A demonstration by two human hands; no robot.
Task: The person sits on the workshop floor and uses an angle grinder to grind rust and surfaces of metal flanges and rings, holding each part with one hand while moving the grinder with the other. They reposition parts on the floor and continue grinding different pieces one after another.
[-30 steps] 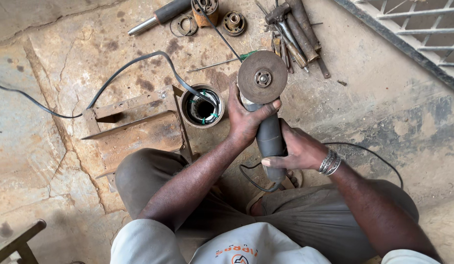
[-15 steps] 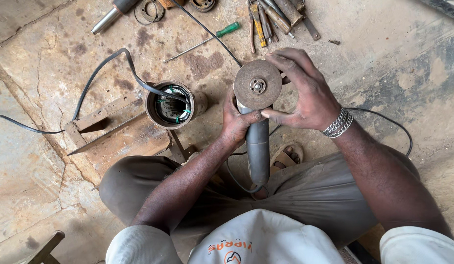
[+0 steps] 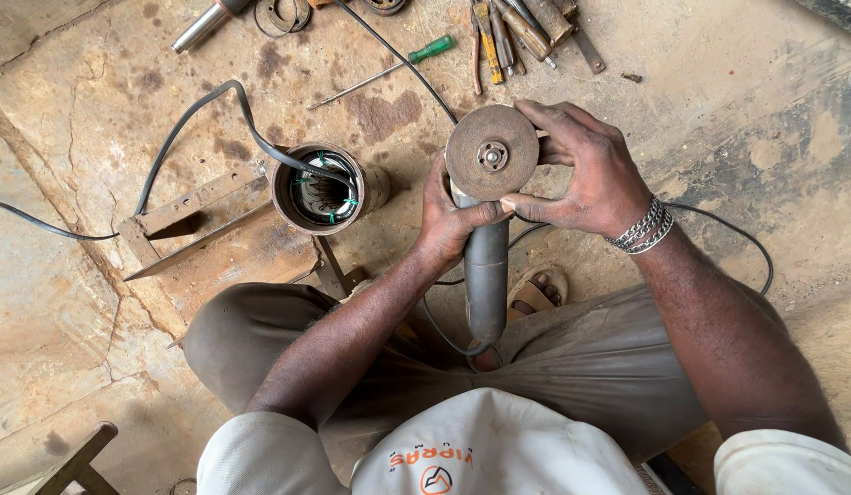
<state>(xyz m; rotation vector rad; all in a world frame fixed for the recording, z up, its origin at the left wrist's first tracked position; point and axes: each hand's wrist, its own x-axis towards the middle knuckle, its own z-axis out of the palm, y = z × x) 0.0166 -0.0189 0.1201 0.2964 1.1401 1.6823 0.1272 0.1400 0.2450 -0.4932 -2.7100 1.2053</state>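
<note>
Stained, cracked concrete floor lies under a seated person. Their left hand (image 3: 453,215) is wrapped around a grey angle grinder (image 3: 485,275) held upright over the lap, while the right hand (image 3: 591,174) pinches its rusty round grinding disc (image 3: 491,152) by the rim. Just left sits an open cylindrical metal motor housing (image 3: 326,188); hand tools (image 3: 522,27) lie along the floor's far edge.

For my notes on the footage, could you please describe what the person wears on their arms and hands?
Both forearms are bare, with no gloves. Short white sleeves show at the upper arms. The right wrist carries several silver chain bracelets. The left hand and right hand show no rings.
</note>
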